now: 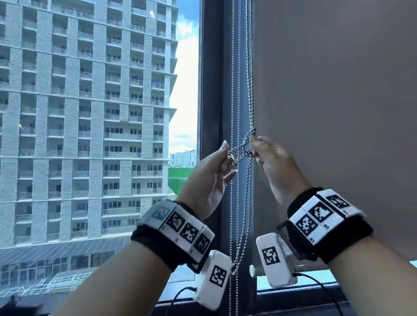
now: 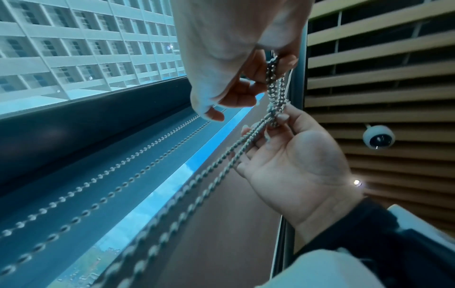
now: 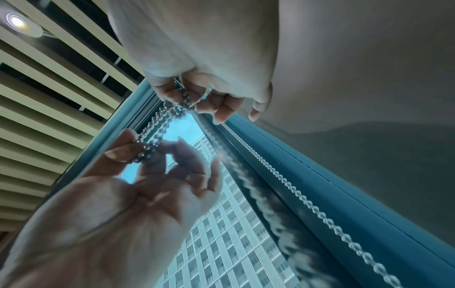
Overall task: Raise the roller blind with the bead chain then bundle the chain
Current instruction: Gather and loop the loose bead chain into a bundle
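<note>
The metal bead chain [image 1: 251,95] hangs along the left edge of the grey roller blind [image 1: 335,91]. Its doubled strands twist into a small knot [image 1: 242,150] between both hands. My left hand [image 1: 228,161] pinches a loop of the chain wound round its fingertips [image 3: 145,154], palm up. Just right of it and slightly higher, my right hand [image 1: 252,147] pinches the bunched strands [image 2: 273,66] near the blind's edge. Below the hands the rest of the chain hangs in a long loop [image 1: 234,268]. The blind's bottom bar [image 1: 253,270] sits a little above the sill.
A dark window frame post [image 1: 211,110] stands behind the chain, with a second thinner bead chain [image 1: 233,87] hanging on it. The sill [image 1: 292,309] runs below. Tall buildings show through the glass. Overhead are a slatted ceiling, a dome camera [image 2: 379,138] and a spotlight [image 3: 16,20].
</note>
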Motion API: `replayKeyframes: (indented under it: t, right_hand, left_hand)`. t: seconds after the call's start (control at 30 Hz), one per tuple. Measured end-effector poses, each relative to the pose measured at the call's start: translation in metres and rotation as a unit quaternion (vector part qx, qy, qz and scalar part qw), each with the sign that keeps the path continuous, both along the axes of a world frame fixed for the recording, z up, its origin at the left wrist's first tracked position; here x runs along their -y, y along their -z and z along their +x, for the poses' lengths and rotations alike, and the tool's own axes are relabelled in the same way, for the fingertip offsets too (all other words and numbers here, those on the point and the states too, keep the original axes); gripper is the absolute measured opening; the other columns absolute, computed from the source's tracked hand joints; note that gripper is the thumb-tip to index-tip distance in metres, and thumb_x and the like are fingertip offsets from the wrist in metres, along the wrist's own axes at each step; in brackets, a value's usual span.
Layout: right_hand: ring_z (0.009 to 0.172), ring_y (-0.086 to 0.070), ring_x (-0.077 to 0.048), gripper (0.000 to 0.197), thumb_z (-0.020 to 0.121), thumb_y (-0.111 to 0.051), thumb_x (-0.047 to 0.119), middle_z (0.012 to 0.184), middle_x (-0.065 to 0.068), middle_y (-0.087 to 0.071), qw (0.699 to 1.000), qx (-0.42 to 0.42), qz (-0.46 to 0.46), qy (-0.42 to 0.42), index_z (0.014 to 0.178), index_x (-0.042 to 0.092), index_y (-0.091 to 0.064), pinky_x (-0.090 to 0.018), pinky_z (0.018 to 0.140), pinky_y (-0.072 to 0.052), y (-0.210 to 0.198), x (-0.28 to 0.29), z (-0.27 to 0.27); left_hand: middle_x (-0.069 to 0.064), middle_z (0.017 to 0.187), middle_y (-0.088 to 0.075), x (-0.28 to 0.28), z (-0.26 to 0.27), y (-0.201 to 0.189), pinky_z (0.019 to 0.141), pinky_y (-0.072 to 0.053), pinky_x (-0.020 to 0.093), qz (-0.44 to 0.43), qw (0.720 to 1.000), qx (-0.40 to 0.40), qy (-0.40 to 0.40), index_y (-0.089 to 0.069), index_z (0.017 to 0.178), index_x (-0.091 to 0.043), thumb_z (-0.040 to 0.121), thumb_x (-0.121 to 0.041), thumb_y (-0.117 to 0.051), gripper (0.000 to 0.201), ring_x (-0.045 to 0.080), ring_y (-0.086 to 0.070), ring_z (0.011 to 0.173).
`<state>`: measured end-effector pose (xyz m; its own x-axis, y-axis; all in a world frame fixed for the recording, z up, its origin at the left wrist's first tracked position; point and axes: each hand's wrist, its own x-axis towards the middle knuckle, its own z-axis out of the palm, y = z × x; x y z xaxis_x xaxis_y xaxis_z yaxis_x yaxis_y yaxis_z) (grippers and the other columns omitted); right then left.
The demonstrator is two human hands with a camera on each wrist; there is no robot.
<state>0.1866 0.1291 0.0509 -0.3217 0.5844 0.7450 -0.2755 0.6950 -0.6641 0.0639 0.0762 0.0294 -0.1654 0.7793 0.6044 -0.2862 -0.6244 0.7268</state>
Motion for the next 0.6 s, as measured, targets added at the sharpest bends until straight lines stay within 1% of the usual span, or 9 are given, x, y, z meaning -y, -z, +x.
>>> replayKeyframes:
  t: [0.07, 0.17, 0.2, 0.27, 0.33, 0.4, 0.47, 0.5, 0.6]
  right_hand:
    - [0.06, -0.049, 0.013, 0.024, 0.097, -0.047, 0.031, 0.062, 0.022, -0.055, 1.0, -0.004, 0.004, -0.002, 0.079, 0.017, -0.054, -0.017, 0.076, -0.034, 0.0, 0.001, -0.002]
    - [0.077, -0.05, 0.005, 0.029, 0.096, -0.047, 0.034, 0.082, 0.01, -0.055, 1.0, 0.007, 0.006, 0.0, 0.091, 0.01, -0.062, -0.019, 0.077, -0.035, -0.002, 0.003, -0.003]
    - [0.079, -0.05, 0.008, 0.026, 0.096, -0.047, 0.035, 0.083, 0.013, -0.056, 1.0, 0.01, 0.007, -0.002, 0.089, 0.014, -0.062, -0.017, 0.076, -0.035, -0.003, 0.003, -0.003]
    - [0.067, -0.049, 0.012, 0.026, 0.096, -0.048, 0.035, 0.075, 0.015, -0.052, 1.0, 0.012, 0.017, -0.001, 0.078, 0.017, -0.058, -0.017, 0.076, -0.035, -0.003, 0.002, -0.004]
    - [0.064, -0.048, 0.004, 0.031, 0.095, -0.049, 0.036, 0.074, 0.008, -0.048, 1.0, 0.009, 0.021, 0.005, 0.082, 0.009, -0.058, -0.021, 0.075, -0.036, -0.003, 0.0, -0.004]
    - [0.072, -0.047, -0.006, 0.03, 0.095, -0.05, 0.035, 0.079, 0.001, -0.047, 1.0, -0.001, 0.014, 0.005, 0.091, 0.006, -0.059, -0.022, 0.077, -0.037, -0.003, -0.001, -0.002]
    - [0.073, -0.045, -0.008, 0.021, 0.095, -0.051, 0.032, 0.078, 0.002, -0.046, 1.0, -0.018, 0.006, 0.012, 0.085, 0.014, -0.056, -0.023, 0.078, -0.036, -0.003, -0.003, 0.001]
    - [0.072, -0.044, -0.007, 0.02, 0.095, -0.051, 0.031, 0.076, 0.004, -0.045, 1.0, -0.023, 0.004, 0.017, 0.081, 0.017, -0.054, -0.022, 0.077, -0.035, -0.003, -0.004, 0.002]
    - [0.068, -0.045, -0.006, 0.026, 0.095, -0.051, 0.03, 0.072, 0.003, -0.046, 0.999, -0.017, 0.009, 0.03, 0.072, 0.02, -0.052, -0.022, 0.075, -0.035, -0.003, -0.01, 0.003]
  left_hand:
    - [-0.003, 0.059, -0.053, 0.003, -0.003, 0.003, 0.088, -0.04, 0.03, 0.038, 0.997, 0.053, 0.031, -0.055, 0.059, -0.018, 0.09, -0.026, -0.056, 0.032, 0.01, -0.05, 0.067]
    - [-0.001, 0.057, -0.054, 0.006, -0.004, -0.001, 0.088, -0.042, 0.028, 0.072, 0.992, 0.085, 0.051, -0.049, 0.059, -0.015, 0.096, -0.026, -0.049, 0.039, 0.01, -0.054, 0.063]
    - [-0.001, 0.055, -0.053, 0.006, -0.005, -0.004, 0.087, -0.042, 0.029, 0.08, 0.991, 0.094, 0.055, -0.047, 0.058, -0.015, 0.098, -0.029, -0.046, 0.042, 0.01, -0.055, 0.061]
    - [-0.003, 0.051, -0.048, 0.008, -0.006, -0.01, 0.084, -0.043, 0.029, 0.094, 0.987, 0.11, 0.069, -0.045, 0.059, -0.015, 0.098, -0.033, -0.043, 0.043, 0.008, -0.053, 0.054]
    - [-0.006, 0.049, -0.041, 0.007, -0.007, -0.015, 0.073, -0.049, 0.025, 0.096, 0.985, 0.119, 0.084, -0.045, 0.064, -0.016, 0.098, -0.034, -0.044, 0.038, 0.006, -0.043, 0.044]
    - [-0.008, 0.048, -0.034, 0.006, -0.009, -0.017, 0.054, -0.045, 0.018, 0.085, 0.985, 0.109, 0.102, -0.044, 0.067, -0.016, 0.098, -0.034, -0.044, 0.035, 0.004, -0.031, 0.038]
    - [-0.009, 0.05, -0.032, 0.004, -0.012, -0.012, 0.038, -0.027, 0.014, 0.057, 0.991, 0.068, 0.104, -0.042, 0.069, -0.018, 0.097, -0.034, -0.045, 0.032, 0.003, -0.025, 0.037]
    - [-0.009, 0.052, -0.032, 0.003, -0.015, -0.007, 0.036, -0.019, 0.015, 0.036, 0.995, 0.029, 0.089, -0.042, 0.07, -0.019, 0.096, -0.035, -0.046, 0.031, 0.003, -0.022, 0.039]
    - [-0.005, 0.059, -0.028, -0.001, -0.02, 0.016, 0.042, -0.008, 0.024, -0.056, 0.988, -0.144, 0.024, -0.043, 0.07, -0.021, 0.095, -0.036, -0.047, 0.029, 0.007, -0.016, 0.046]
